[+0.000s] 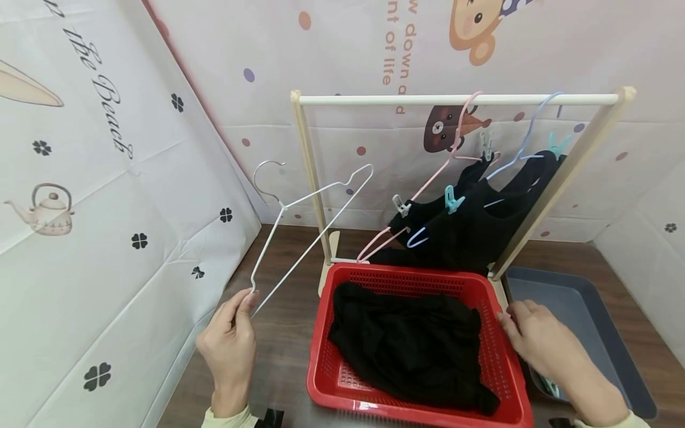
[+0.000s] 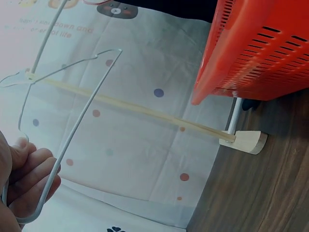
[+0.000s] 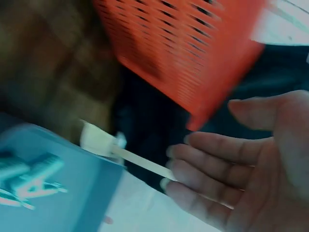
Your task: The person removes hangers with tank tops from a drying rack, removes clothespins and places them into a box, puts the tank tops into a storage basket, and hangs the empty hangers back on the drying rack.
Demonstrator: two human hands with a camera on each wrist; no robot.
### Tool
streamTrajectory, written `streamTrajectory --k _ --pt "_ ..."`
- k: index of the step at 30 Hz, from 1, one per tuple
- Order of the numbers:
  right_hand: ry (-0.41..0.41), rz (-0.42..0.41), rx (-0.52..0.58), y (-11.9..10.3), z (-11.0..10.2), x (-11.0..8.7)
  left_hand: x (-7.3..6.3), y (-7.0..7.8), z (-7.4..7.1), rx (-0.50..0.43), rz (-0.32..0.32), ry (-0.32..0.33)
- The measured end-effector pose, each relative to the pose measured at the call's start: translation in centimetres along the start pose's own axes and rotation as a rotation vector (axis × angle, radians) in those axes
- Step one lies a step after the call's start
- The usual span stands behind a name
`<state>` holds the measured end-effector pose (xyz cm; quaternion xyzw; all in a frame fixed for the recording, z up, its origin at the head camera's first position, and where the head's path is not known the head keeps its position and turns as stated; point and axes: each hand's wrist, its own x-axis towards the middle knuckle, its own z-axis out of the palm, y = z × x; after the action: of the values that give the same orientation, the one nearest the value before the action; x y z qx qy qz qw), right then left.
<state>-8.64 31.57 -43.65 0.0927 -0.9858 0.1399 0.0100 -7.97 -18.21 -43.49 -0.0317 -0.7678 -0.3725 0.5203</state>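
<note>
My left hand pinches one end of a white wire clothes hanger between thumb and fingers. The hanger is tilted up, its metal hook free in the air left of the rack. In the left wrist view the fingers curl around the hanger's end. My right hand is beside the right rim of a red plastic basket; in the right wrist view its fingers are extended, holding nothing. Whether it touches the rim cannot be told. A crumpled black cloth garment lies in the basket.
Behind the basket stands a rack with a white rail. From it hang a pink hanger and a blue hanger, black garments clipped on with clothespins. A grey tray on the right contains teal clothespins.
</note>
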Motion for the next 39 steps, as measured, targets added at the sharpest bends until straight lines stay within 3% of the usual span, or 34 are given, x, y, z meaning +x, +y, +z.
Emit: streamTrajectory --k 6,12,17,23,31,39 --pt "0.037 0.039 0.008 0.7 2.8 -0.4 -0.1 0.0 0.3 -0.018 0.007 -0.016" --pt "0.118 0.063 0.032 1.0 3.9 -0.7 0.4 0.4 0.7 -0.023 0.012 -0.025" --pt "0.143 0.076 0.042 0.8 4.2 -0.7 1.9 1.2 1.1 -0.011 0.004 -0.039" --pt "0.173 0.067 0.020 0.9 4.5 -0.8 4.3 2.0 1.6 0.016 0.040 -0.057" --pt "0.183 0.033 -0.021 0.9 4.3 -0.6 7.2 2.8 1.1 0.016 0.074 -0.074" --pt "0.189 0.007 -0.060 0.8 4.2 -0.4 8.4 3.3 0.7 -0.037 0.047 -0.087"
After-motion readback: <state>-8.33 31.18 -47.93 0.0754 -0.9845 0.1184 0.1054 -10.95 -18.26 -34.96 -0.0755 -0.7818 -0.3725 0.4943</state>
